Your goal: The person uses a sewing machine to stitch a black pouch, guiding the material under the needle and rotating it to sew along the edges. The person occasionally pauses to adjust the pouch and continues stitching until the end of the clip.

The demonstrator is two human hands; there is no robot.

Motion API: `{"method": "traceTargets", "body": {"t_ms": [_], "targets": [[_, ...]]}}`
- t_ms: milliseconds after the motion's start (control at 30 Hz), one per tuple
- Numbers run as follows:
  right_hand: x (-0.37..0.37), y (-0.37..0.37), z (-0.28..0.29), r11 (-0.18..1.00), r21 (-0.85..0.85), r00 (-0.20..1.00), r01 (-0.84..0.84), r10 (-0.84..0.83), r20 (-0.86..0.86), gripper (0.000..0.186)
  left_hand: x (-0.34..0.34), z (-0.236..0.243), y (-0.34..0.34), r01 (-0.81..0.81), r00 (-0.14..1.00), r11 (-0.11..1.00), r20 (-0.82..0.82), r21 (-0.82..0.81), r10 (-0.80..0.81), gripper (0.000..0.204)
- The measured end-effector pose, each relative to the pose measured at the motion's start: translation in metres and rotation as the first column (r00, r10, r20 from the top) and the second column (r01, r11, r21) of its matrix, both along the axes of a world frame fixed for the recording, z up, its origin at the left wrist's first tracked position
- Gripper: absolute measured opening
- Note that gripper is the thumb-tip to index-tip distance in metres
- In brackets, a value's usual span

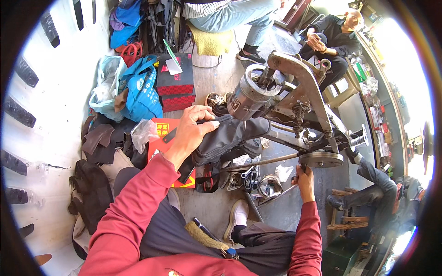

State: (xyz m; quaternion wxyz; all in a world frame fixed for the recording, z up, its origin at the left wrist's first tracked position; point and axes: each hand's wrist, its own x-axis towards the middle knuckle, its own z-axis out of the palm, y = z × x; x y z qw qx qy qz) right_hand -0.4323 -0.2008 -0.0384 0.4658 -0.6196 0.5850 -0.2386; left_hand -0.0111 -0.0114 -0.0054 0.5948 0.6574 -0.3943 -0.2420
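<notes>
A black fabric bag [225, 138] sits at the head of a metal hand-cranked sewing machine [301, 83], partly under its round cylinder. My left hand [195, 131] pinches the bag's upper left edge, thumb on top and fingers bent. To the right, my right hand [305, 181] is wrapped round a dark crank handle, just below the machine's flat round wheel [321, 159]. Most of that handle is hidden in the fist. A spool of pale thread [359, 138] is mounted at the machine's right end. The needle point is hidden by the cylinder and bag.
Below the machine lie scissors [251, 178] and a tray of small parts [234, 181]. Red-and-black boxes [175, 76], a blue bag [142, 89] and dark scraps [99, 138] crowd the left. One person [334, 41] sits at the far right, another [230, 18] at the back. A wooden stool [347, 221] stands right.
</notes>
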Motion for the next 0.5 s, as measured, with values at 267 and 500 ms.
{"method": "traceTargets", "body": {"t_ms": [267,500], "targets": [[-0.002,0.002,0.108,0.873,-0.482,0.985,0.080,-0.143,-0.096,0.015,-0.003,0.007,0.001,0.022,0.999,0.999,-0.046,-0.045,-0.024,0.014],[-0.065,-0.042,0.055,0.810,-0.572,0.934,0.131,-0.294,-0.202,0.010,-0.001,0.006,-0.002,0.053,0.997,0.997,-0.050,-0.058,-0.056,0.013]]}}
